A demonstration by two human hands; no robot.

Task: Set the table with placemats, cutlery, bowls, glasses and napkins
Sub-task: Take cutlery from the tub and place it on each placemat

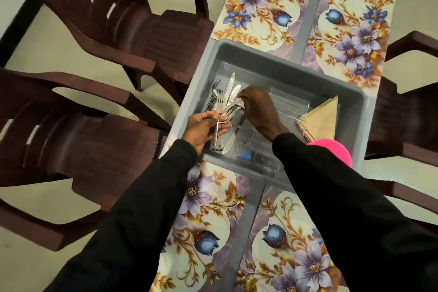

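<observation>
Fork pinched between left hand fingers; right hand fingers pinch another utensil just beside, above tray.

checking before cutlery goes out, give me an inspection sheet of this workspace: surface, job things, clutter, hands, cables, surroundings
surface: grey table, largely covered by four floral placemats and a grey tray in the middle
job's things: cutlery in the tray's left part; tan napkins at its right; a clear holder between
clutter: pink object by the tray's right rim, partly hidden by a sleeve
grippers: left hand grips a fork by its handle; right hand's fingers pinch a piece of cutlery
cables: nothing seen
surroundings: dark brown plastic chairs on both sides, pale floor
</observation>
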